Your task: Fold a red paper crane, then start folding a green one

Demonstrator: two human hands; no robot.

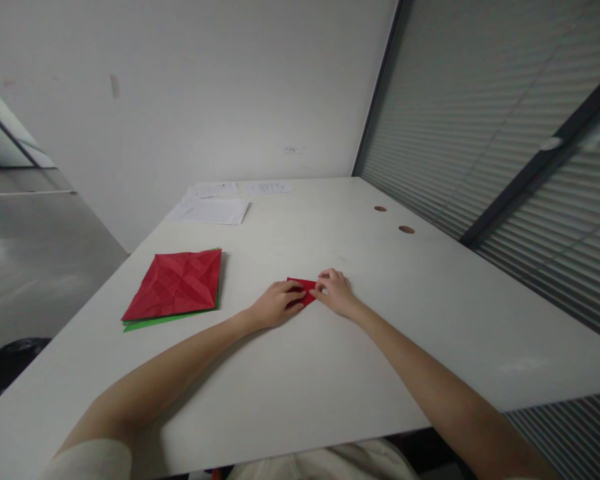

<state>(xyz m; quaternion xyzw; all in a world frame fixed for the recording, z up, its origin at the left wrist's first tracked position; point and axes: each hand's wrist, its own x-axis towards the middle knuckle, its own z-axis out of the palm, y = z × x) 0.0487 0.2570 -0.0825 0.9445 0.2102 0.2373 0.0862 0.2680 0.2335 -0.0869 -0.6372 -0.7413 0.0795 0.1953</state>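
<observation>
A small folded piece of red paper [305,289] lies on the white table [330,373], between my two hands. My left hand [276,305] rests on its left part, fingers curled down onto the paper. From the right, my right hand [336,291] meets it with the fingertips pinched on the paper's right corner. Both hands press the piece flat against the tabletop.
A creased red paper sheet [176,283] lies on a green sheet [155,321] to the left. White printed papers [215,208] sit at the table's far end. Two round cable holes [406,229] are at the right. A blind-covered glass wall runs along the right side.
</observation>
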